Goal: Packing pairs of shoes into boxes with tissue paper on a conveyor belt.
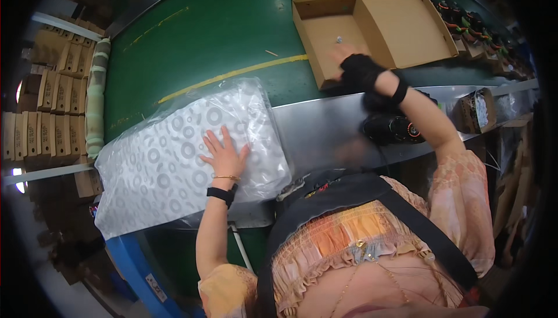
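Note:
My left hand lies flat with spread fingers on a stack of white wrapping paper printed with grey rings, inside clear plastic. My right hand, in a black glove that leaves the fingers bare, reaches over the near side of an open brown cardboard box. Motion smears its fingers. A tiny whitish piece shows just beyond the fingertips; whether they touch it I cannot tell. Below my right forearm, a black shoe with an orange detail rests on the metal ledge.
A green conveyor belt with yellow lines runs behind the metal ledge. Several dark shoes stand at far right. Stacked brown boxes fill the left side. A small open carton sits right of the shoe.

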Tool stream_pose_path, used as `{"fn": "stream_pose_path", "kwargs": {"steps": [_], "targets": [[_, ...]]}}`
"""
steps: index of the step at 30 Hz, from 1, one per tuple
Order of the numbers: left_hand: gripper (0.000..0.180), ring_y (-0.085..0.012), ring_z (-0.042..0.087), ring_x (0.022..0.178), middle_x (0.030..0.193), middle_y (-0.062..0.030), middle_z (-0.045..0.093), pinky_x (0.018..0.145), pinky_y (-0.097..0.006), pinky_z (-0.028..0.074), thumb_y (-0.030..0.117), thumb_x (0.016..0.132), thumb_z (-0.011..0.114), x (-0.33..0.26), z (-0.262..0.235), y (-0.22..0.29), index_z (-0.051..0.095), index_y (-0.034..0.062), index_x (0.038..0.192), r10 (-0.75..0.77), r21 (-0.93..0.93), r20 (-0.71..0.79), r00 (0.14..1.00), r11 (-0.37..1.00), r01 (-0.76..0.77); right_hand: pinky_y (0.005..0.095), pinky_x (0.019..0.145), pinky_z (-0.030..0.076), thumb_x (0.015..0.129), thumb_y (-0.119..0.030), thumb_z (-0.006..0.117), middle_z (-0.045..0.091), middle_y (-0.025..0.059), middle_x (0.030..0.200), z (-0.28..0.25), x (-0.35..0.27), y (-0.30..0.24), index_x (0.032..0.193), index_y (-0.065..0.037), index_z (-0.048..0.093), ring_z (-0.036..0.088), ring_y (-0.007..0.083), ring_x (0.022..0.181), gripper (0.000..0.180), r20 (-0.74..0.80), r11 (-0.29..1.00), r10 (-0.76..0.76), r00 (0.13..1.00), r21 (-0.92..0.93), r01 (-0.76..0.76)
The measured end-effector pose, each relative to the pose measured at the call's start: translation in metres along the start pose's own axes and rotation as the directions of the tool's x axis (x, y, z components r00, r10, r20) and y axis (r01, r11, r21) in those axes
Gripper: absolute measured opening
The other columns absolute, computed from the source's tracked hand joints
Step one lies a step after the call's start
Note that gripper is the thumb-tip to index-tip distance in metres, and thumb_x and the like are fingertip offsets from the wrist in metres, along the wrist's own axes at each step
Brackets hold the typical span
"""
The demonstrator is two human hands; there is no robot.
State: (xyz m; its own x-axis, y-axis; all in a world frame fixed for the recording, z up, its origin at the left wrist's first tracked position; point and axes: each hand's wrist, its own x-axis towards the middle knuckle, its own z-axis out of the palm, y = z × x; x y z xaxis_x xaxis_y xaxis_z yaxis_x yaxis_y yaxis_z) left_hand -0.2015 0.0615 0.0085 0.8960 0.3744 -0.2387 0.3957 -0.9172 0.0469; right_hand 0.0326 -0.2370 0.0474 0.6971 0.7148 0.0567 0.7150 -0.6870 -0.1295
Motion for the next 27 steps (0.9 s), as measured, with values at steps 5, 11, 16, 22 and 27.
{"fn": "stream_pose_path", "kwargs": {"steps": [5, 11, 16, 22, 27], "targets": [[0.055, -0.0391, 0.012, 0.127, 0.138, -0.0221, 0.012, 0.085, -0.069, 0.018, 0.04, 0.085, 0.04, 0.011, 0.01, -0.003, 0.023, 0.0214, 0.134, 0.008, 0.054, -0.051, 0.999, 0.999, -0.005, 0.0388, 0.077, 0.043, 0.074, -0.025, 0.054, 0.059, 0.018, 0.097, 0.024, -0.06, 0.097, 0.106, -0.008, 0.054, 0.055, 0.0297, 0.095, 0.036, 0.428, 0.969, 0.051, 0.902, 0.196, -0.147], [0.046, -0.0347, 0.028, 0.122, 0.136, -0.0168, 0.022, 0.083, -0.063, 0.029, 0.034, 0.087, 0.039, 0.0, 0.008, -0.028, 0.028, 0.0293, 0.131, -0.074, 0.065, -0.01, 0.997, 0.995, 0.074, 0.0378, 0.071, 0.045, 0.077, -0.02, 0.047, 0.061, 0.0141, 0.086, 0.01, -0.05, 0.089, 0.096, -0.008, 0.059, 0.058, 0.03, 0.083, 0.025, 0.544, 0.856, 0.104, 0.833, 0.377, -0.353], [0.047, -0.0347, 0.04, 0.112, 0.125, -0.0184, 0.036, 0.082, -0.052, 0.038, 0.032, 0.081, 0.051, -0.02, -0.011, -0.026, 0.04, 0.0204, 0.125, -0.077, -0.124, -0.186, 0.979, 0.991, 0.054, 0.0382, 0.069, 0.046, 0.072, -0.015, 0.048, 0.06, 0.0173, 0.084, 0.05, -0.054, 0.105, 0.087, -0.005, 0.059, 0.06, 0.0308, 0.08, 0.021, 0.343, 0.976, -0.192, 0.92, 0.168, 0.142], [0.038, -0.0314, 0.052, 0.082, 0.086, -0.0151, 0.055, 0.072, -0.038, 0.042, 0.031, 0.072, 0.062, -0.01, 0.003, 0.014, 0.055, 0.0047, 0.099, -0.198, -0.475, -0.068, 0.978, 0.868, 0.143, 0.0376, 0.071, 0.045, 0.079, -0.018, 0.044, 0.06, 0.0149, 0.087, 0.032, -0.046, 0.091, 0.095, -0.007, 0.057, 0.058, 0.0299, 0.083, 0.024, 0.452, 0.986, -0.143, 0.881, 0.142, 0.087], [0.03, -0.0321, 0.054, 0.074, 0.078, -0.0151, 0.056, 0.065, -0.039, 0.042, 0.034, 0.076, 0.057, 0.006, 0.008, 0.007, 0.055, 0.0045, 0.08, -0.224, -0.342, -0.121, 0.967, 0.924, 0.171, 0.0389, 0.073, 0.046, 0.077, -0.021, 0.043, 0.06, 0.0168, 0.091, 0.026, -0.049, 0.08, 0.092, -0.007, 0.058, 0.059, 0.0308, 0.084, 0.025, 0.416, 0.989, -0.065, 0.907, 0.148, 0.003]]}}
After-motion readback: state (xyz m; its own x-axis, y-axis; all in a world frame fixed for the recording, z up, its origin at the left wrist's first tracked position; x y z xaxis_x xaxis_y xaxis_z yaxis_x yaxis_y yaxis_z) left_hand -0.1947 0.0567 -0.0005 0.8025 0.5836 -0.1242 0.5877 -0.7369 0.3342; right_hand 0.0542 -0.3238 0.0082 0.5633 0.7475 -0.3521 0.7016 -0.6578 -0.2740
